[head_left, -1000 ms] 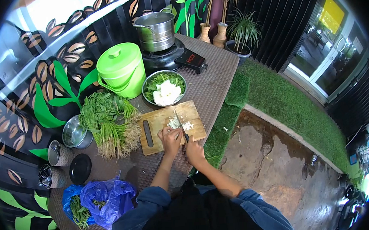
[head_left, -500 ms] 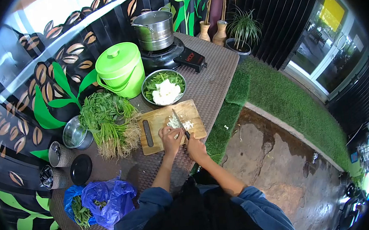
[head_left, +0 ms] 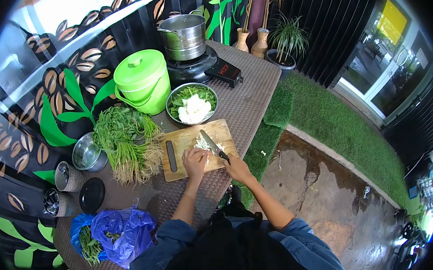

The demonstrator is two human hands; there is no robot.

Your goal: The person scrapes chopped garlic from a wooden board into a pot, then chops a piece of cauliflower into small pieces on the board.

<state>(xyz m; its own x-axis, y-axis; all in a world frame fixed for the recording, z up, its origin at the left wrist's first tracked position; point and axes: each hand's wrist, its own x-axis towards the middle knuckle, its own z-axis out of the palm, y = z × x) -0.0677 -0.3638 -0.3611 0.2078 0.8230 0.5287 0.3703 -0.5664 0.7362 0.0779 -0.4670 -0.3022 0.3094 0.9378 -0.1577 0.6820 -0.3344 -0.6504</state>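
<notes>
A wooden cutting board (head_left: pixel 179 145) lies on the brown woven-top table (head_left: pixel 244 103), with finely chopped white pieces (head_left: pixel 202 143) on it. My right hand (head_left: pixel 238 168) is closed round the black handle of a knife (head_left: pixel 210 141), whose blade lies slanted over the pieces. On the board, just left of the knife, my left hand (head_left: pixel 195 161) has its fingers bent and drawn together; what they hold, if anything, is too small to name. Beyond the board stands a metal bowl (head_left: pixel 171 114) with cut greens (head_left: pixel 187 93) and a white heap (head_left: pixel 194 109).
Left of the board lies a bunch of rooted greens (head_left: pixel 129 141). A lidded green bucket (head_left: pixel 145 87) and a steel pot (head_left: pixel 184 39) on a stove (head_left: pixel 187 72) stand behind. Blue bags (head_left: pixel 125 234), a metal bowl (head_left: pixel 88 154) and a black lid (head_left: pixel 92 195) are at the left.
My right hand has moved slightly right with the knife, and the blade is now more tilted and apart from my left fingers. The board has shifted slightly left.
</notes>
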